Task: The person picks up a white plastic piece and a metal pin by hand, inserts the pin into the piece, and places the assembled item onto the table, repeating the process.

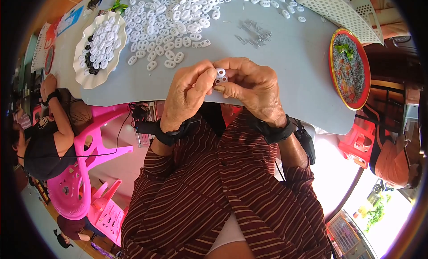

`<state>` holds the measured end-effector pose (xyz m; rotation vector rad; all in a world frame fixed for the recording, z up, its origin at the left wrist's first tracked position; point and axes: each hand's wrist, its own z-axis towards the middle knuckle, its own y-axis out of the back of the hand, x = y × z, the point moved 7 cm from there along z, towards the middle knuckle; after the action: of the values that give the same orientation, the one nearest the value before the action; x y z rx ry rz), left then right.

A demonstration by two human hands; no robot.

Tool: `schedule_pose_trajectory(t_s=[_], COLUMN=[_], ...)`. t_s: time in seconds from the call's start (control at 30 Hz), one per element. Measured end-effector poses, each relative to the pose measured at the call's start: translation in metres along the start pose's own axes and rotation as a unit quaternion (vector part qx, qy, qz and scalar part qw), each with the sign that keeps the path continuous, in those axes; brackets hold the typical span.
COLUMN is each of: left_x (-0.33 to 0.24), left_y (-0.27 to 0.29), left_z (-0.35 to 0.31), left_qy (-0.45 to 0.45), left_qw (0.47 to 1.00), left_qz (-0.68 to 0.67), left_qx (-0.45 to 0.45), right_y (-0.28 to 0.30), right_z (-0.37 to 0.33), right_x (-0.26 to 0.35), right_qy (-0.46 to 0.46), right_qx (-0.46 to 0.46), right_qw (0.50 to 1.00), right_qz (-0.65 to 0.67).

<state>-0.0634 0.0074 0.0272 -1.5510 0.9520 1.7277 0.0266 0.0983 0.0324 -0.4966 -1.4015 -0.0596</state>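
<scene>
My left hand (188, 92) and my right hand (256, 87) meet above the near edge of the grey table. Pinched between their thumbs and fingers is a small white plastic piece (220, 73) with dark round holes; it looks like a two-hole cord lock. It may be two parts pressed together, as the fingers cover much of it. Beyond my hands a large heap of similar white oval pieces (169, 34) spreads over the table. A small pile of thin grey metal bits (255, 34), perhaps springs, lies beyond my right hand.
A cream scalloped tray (91, 80) at the left holds white and black pieces. At the right stand a red-rimmed round tray (368, 80) of grey bits and a white perforated basket (339, 11). A pink chair (82, 170) and a seated person (49, 147) are at the left.
</scene>
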Motion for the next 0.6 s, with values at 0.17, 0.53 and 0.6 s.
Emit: schedule_pose_trajectory(t_s=[0.17,0.53,0.6], left_x=[0.001,0.005,0.006], left_y=[-0.001,0.002,0.003], left_z=[-0.001,0.000,0.000], left_qy=[-0.010,0.025,0.028], left_qw=[1.000,1.000,1.000], left_qz=[0.004,-0.011,-0.008], left_qx=[0.002,0.008,0.011], right_y=[0.004,-0.001,-0.001], right_z=[0.000,0.000,0.000], right_x=[-0.005,0.007,0.012], right_qy=[-0.012,-0.001,0.028], right_qx=[0.003,-0.025,-0.014], right_qw=[1.000,0.995,0.985], right_qz=[0.009,-0.094,-0.169])
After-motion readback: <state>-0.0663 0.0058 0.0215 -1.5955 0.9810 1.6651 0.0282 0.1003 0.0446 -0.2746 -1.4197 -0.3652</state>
